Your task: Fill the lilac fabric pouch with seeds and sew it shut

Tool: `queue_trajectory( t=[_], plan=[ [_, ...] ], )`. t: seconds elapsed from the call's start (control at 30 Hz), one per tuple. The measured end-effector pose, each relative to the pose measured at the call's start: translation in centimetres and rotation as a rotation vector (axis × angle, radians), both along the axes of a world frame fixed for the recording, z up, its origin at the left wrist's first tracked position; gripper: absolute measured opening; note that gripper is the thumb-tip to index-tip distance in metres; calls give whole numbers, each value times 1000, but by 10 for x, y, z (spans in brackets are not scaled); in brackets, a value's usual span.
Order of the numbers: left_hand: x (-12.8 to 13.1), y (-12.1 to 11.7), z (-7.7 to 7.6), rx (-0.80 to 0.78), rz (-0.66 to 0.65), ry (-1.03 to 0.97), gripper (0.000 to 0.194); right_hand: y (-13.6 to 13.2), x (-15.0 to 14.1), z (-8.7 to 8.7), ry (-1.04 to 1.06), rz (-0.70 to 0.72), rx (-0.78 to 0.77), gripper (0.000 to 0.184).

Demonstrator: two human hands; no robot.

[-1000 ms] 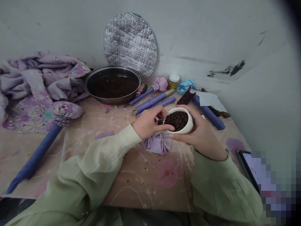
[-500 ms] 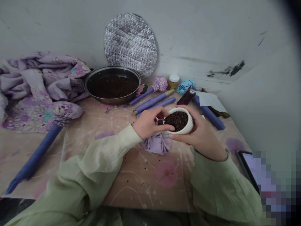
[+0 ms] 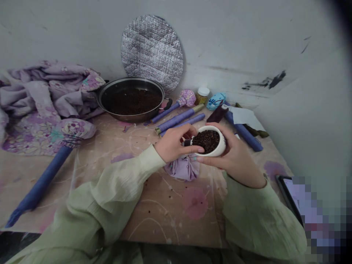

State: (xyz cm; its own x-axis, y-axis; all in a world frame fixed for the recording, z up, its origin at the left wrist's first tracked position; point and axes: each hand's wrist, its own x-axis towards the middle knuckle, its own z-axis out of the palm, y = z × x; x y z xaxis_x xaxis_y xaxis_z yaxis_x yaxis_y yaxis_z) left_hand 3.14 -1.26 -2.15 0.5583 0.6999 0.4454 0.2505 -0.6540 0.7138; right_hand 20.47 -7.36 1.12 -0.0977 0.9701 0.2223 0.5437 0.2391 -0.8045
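My right hand cradles a white cup from the right, its thumb along the front. Dark brown grains or seeds fill the cup, which leans left. Against the cup's left side, my left hand is closed, thumb lying across the rim. A short dark piece shows between its fingers; I cannot make out what it is. Under that hand bulges a gathered purple floral cloth pouch; its top is hidden by the fingers and cup, and the left hand appears to pinch it there.
A wide pan with dark grains stands at the back, before a round silvery mat. Blue-wrapped sticks, a lidded jar and a dark thread spool lie behind. Purple cloth and a cloth-headed mallet occupy the left.
The grains' surface in the cup looks slightly shifted. Both hands and the cup hold almost the same position.
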Motion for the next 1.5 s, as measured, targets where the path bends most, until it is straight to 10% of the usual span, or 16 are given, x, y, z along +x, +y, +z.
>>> queue_trajectory(
  t=[1.5],
  plan=[
    [1,-4,2,44,88,-29,39,-2,5,0,-39,14,-13,72]
  ],
)
